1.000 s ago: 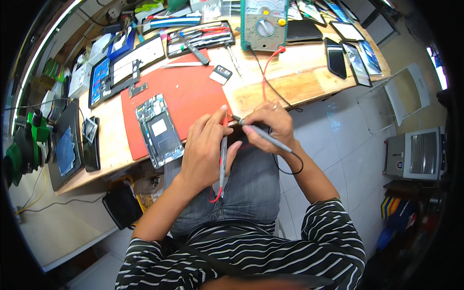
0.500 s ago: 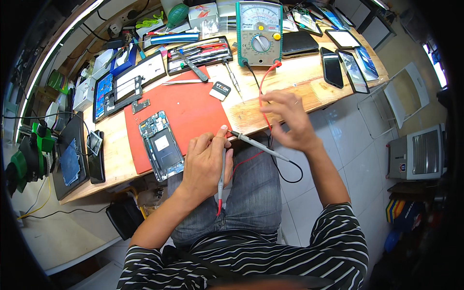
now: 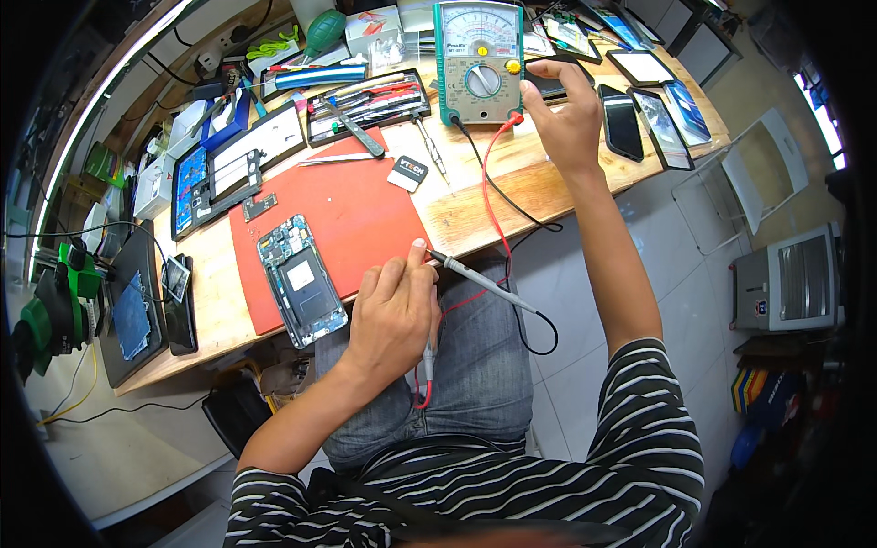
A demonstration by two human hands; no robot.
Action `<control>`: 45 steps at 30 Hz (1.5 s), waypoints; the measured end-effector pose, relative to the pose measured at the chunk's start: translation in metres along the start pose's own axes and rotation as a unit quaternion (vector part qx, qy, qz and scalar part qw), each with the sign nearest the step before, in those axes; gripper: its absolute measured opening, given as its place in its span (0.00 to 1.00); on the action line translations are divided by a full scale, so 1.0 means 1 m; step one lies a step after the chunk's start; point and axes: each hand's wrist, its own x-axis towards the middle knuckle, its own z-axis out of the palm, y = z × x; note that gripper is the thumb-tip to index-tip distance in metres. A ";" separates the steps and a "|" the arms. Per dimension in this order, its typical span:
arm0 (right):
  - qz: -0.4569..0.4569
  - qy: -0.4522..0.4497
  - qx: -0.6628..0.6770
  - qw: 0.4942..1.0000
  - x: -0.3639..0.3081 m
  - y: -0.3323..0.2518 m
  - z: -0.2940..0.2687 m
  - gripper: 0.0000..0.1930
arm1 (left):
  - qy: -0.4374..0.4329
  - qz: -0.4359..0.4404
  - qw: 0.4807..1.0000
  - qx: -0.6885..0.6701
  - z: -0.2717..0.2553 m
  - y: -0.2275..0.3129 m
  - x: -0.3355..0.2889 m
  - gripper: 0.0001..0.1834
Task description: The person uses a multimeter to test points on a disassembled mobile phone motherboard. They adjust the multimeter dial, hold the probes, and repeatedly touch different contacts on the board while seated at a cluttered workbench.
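Note:
My left hand [image 3: 391,306] is closed over two grey test probes beside the bench's front edge. One probe [image 3: 489,283], with a black lead, sticks out to the right; the other probe [image 3: 428,361], with a red lead, points toward my lap, partly hidden by the hand. My right hand [image 3: 566,114] is at the right edge of a green analog multimeter [image 3: 470,100]. Its thumb and index finger are apart beside the yellow knob [image 3: 513,67]; whether they touch it I cannot tell. An opened phone frame with its circuit board [image 3: 301,279] lies left of my left hand.
A red mat [image 3: 356,215] carries a small board [image 3: 259,207] and tweezers [image 3: 343,158]. Behind it is a tool tray [image 3: 370,105]. Several phones, including a black one [image 3: 621,123], lie at the right. The leads hang over the bench edge.
My right hand has moved up and away from the probes to the multimeter's right side. My left hand keeps the probes, the red-lead one now tilted differently. The view has shifted slightly.

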 end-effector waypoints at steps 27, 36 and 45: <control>-0.052 0.005 -0.023 0.998 0.004 0.029 0.024 0.12 | 0.002 -0.003 1.000 0.000 0.000 0.000 0.002 0.33; -0.040 0.000 -0.030 0.999 0.007 0.026 0.022 0.09 | 0.002 0.001 1.000 -0.004 0.000 0.000 0.002 0.32; -0.035 0.002 -0.036 0.999 0.007 0.026 0.023 0.09 | 0.005 0.000 1.000 -0.006 0.001 0.000 0.002 0.32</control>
